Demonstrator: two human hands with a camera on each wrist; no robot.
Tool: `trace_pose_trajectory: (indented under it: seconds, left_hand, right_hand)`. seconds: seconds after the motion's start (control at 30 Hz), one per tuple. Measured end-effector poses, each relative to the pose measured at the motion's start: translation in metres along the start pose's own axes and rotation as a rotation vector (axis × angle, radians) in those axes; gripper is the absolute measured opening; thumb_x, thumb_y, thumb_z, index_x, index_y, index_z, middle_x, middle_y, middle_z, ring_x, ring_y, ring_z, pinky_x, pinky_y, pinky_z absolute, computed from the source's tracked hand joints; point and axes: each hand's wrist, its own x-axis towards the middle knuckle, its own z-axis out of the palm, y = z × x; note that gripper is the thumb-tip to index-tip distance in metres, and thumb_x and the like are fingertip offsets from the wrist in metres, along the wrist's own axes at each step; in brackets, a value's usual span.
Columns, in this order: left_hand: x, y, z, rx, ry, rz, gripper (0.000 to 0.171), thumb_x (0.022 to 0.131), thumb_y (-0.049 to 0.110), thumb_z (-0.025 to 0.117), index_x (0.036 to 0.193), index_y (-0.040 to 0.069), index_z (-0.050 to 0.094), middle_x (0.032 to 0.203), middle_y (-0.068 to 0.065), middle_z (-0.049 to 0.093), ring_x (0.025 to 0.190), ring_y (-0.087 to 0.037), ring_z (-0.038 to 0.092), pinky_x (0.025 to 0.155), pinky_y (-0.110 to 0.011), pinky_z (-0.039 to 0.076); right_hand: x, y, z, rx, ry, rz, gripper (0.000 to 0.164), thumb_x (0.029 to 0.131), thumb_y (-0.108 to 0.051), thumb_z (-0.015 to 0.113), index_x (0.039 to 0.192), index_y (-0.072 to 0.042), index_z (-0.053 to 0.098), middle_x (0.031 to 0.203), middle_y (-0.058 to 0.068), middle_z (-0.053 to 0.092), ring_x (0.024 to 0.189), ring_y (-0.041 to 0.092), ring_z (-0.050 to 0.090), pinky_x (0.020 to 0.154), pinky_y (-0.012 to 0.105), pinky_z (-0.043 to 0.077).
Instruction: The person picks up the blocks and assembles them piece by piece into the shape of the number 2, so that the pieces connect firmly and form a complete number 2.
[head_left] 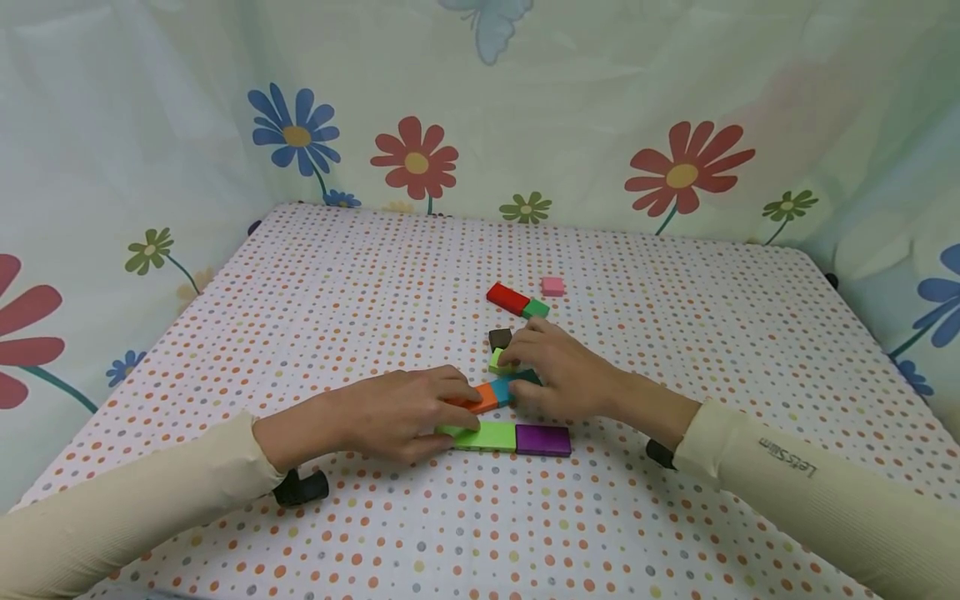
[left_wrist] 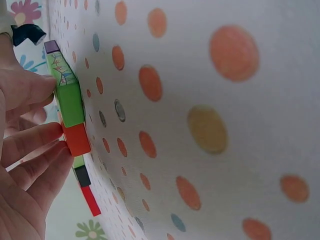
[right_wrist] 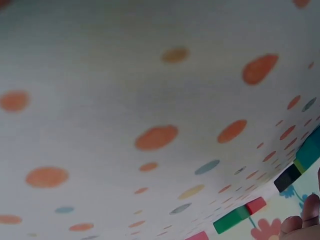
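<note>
In the head view my left hand (head_left: 408,412) is at the left end of a lime green block (head_left: 491,436), thumb on its near side and a finger across it. Other fingers touch an orange block (left_wrist: 77,140). A purple block (head_left: 543,440) adjoins the lime green one. My right hand (head_left: 558,371) holds a dark teal block (head_left: 530,377) between thumb and fingers. A light blue block (head_left: 502,392) joins the teal one to the orange one. The right fingertips are right at a small lime block (head_left: 495,360), beside a black block (head_left: 499,338).
Farther back lie a red block (head_left: 507,298) and a green block (head_left: 536,308), end to end. A pink block (head_left: 552,287) sits near them. The dotted tablecloth (head_left: 360,300) covers the table, with a flowered curtain (head_left: 570,125) behind it.
</note>
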Motion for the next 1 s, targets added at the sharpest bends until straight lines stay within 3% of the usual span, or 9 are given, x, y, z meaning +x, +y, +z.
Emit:
trace_pose_trajectory:
  seconds: [0.13,0.33,0.5,0.8,1.0]
  left_hand:
    - [0.000,0.001,-0.001,0.006,-0.006,0.000,0.024,0.096,0.021,0.066,0.120,0.020,0.072,0.135,-0.004,0.062,0.123,-0.018,0.054,0.104,-0.032,0.048]
    - [0.000,0.001,-0.002,0.001,-0.008,-0.006,0.025,0.096,0.022,0.066,0.120,0.020,0.072,0.135,-0.004,0.062,0.123,-0.017,0.055,0.105,-0.032,0.048]
    - [0.000,0.001,-0.001,-0.016,-0.010,-0.015,0.025,0.096,0.020,0.066,0.121,0.020,0.072,0.135,-0.003,0.062,0.123,-0.017,0.054,0.105,-0.032,0.047]
    - [0.000,0.001,-0.001,-0.011,-0.014,-0.021,0.025,0.096,0.022,0.066,0.121,0.021,0.072,0.136,-0.003,0.062,0.124,-0.016,0.054,0.105,-0.032,0.047]
    - [0.000,0.001,-0.001,-0.013,-0.018,-0.027,0.025,0.096,0.021,0.066,0.120,0.022,0.072,0.136,-0.002,0.061,0.123,-0.015,0.054,0.105,-0.030,0.047]
  right_hand:
    - [0.005,0.004,0.001,0.022,0.042,0.034,0.024,0.090,-0.015,0.061,0.110,-0.010,0.073,0.099,-0.004,0.065,0.095,0.015,0.043,0.081,0.036,0.042]
    - [0.012,0.011,-0.003,0.032,0.082,0.100,0.025,0.093,-0.020,0.063,0.112,-0.007,0.073,0.107,0.001,0.070,0.099,0.018,0.044,0.083,0.038,0.043]
    - [0.014,0.015,-0.004,0.015,0.104,0.143,0.026,0.094,-0.020,0.062,0.112,-0.006,0.073,0.103,0.003,0.069,0.098,0.020,0.045,0.081,0.038,0.043]
    - [0.018,0.017,-0.005,-0.024,0.097,0.188,0.028,0.094,-0.020,0.063,0.115,-0.004,0.071,0.107,0.008,0.070,0.096,0.023,0.044,0.079,0.040,0.042]
    - [0.024,0.021,-0.007,-0.060,0.100,0.217,0.034,0.095,-0.022,0.064,0.122,-0.002,0.068,0.117,0.011,0.068,0.109,0.029,0.053,0.103,0.053,0.040]
